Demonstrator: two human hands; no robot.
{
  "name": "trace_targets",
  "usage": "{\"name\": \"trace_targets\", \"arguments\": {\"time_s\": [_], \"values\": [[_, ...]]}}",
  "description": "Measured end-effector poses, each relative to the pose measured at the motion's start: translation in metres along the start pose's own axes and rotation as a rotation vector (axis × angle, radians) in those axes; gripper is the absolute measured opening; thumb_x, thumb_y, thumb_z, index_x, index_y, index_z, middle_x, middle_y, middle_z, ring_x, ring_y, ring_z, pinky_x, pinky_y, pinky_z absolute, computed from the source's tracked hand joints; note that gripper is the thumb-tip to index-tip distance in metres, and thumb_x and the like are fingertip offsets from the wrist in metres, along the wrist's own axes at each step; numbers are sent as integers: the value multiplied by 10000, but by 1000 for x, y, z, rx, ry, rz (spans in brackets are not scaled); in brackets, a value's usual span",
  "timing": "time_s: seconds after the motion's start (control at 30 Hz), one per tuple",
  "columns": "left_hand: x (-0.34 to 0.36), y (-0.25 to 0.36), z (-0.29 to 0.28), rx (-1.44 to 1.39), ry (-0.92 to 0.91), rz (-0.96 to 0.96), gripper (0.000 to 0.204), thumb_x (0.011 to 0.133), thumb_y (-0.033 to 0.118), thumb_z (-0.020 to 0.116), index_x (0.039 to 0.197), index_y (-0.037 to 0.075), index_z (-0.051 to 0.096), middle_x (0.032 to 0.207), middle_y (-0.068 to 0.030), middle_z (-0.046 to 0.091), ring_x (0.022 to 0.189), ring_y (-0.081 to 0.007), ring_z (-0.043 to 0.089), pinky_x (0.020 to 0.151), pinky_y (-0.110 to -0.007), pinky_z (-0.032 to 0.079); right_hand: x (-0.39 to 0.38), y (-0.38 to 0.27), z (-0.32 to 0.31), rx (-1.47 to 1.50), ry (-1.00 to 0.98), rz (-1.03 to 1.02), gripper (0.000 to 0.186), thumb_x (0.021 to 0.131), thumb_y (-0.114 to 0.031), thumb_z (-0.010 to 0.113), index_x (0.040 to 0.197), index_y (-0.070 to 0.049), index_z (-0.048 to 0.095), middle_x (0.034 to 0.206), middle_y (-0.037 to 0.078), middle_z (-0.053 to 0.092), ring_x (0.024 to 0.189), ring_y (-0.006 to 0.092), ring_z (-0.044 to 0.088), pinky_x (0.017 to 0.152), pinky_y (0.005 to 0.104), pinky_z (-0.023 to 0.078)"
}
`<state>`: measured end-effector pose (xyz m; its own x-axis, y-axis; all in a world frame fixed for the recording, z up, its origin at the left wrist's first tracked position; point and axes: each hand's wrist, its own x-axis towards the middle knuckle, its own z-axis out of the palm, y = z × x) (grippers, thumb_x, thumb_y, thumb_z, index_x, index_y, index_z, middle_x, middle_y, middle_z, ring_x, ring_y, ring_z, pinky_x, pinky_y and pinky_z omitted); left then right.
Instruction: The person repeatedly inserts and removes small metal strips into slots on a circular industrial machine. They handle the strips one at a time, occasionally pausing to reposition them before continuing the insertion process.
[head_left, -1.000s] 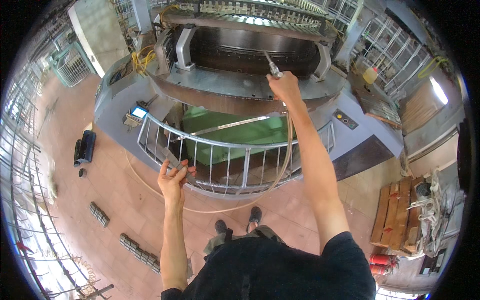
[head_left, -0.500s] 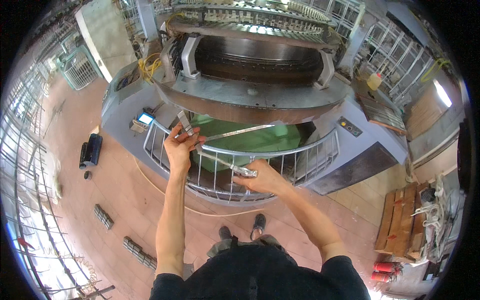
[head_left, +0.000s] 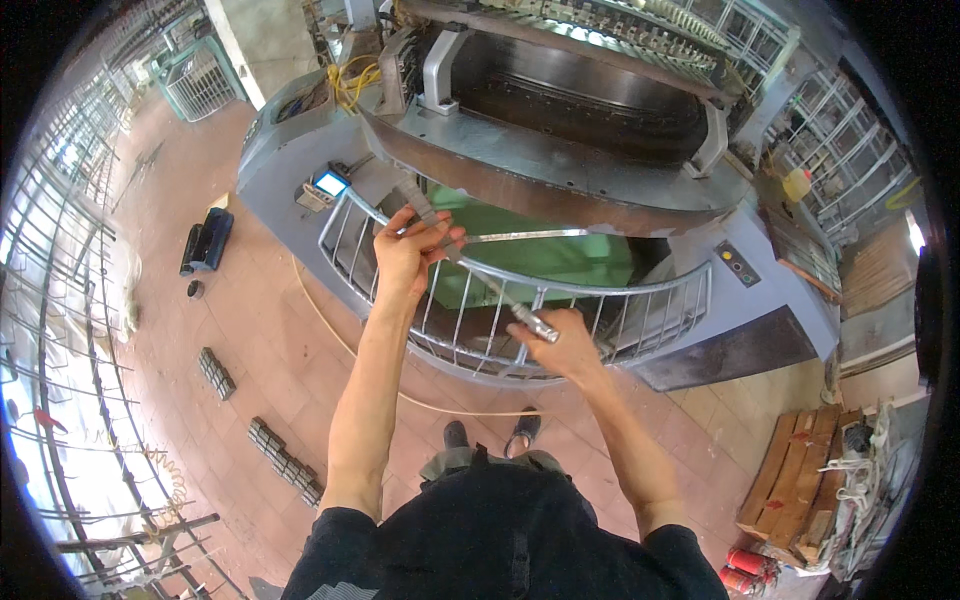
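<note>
My left hand (head_left: 402, 258) is closed on a flat grey metal bar (head_left: 413, 198), pinching it between thumb and fingers so that its upper end sticks out past them. In my right hand (head_left: 570, 348) is a screwdriver-like tool (head_left: 536, 325) with a shiny silvery handle. Its thin shaft slants up and left toward the lower end of the bar; whether the tip touches the bar is too blurred to tell. Both hands are over the curved metal guard rail (head_left: 600, 291) at the front of a large round machine (head_left: 560, 190).
A lit control screen (head_left: 331, 183) and a button panel (head_left: 736, 263) flank the rail. A green surface (head_left: 520, 265) lies behind it. A hose (head_left: 330, 325) and dark ridged blocks (head_left: 283, 458) lie on the floor. Wooden crates (head_left: 790, 470) and red extinguishers (head_left: 745, 570) stand at right.
The view has shifted, so the machine sits further right and higher. Both hands still hold the bar and the tool, and the bar and shaft now look blurred.
</note>
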<state>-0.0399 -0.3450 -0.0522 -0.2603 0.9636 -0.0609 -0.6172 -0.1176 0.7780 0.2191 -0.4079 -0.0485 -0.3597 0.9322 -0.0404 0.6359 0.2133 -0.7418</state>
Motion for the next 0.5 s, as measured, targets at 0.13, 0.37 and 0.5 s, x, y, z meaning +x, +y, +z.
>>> {"name": "trace_targets", "arguments": {"time_s": [0.13,0.37,0.5], "values": [[-10,-6,8,176,-121,-61,725,817,-185,640,1476,-99,351,1089,-283,694,861,-365,747,710,-441,670,13,-3,4,112,278,-146,251,848,-231,766,821,8,693,655,188,626,544,317,577,555,410,460],[-32,-20,37,163,-174,-160,753,804,-168,691,1480,-53,378,1095,-280,699,846,-354,751,715,-454,670,-1,130,10,-89,557,-286,234,811,-230,797,943,-47,735,849,142,708,807,377,652,697,445,505],[-46,-42,53,191,-200,-305,586,833,-138,700,1367,-41,480,1100,-260,700,856,-356,749,740,-454,669,-38,261,32,-478,626,-230,345,747,-222,829,1061,-111,736,931,87,702,965,349,605,835,458,461]]}}
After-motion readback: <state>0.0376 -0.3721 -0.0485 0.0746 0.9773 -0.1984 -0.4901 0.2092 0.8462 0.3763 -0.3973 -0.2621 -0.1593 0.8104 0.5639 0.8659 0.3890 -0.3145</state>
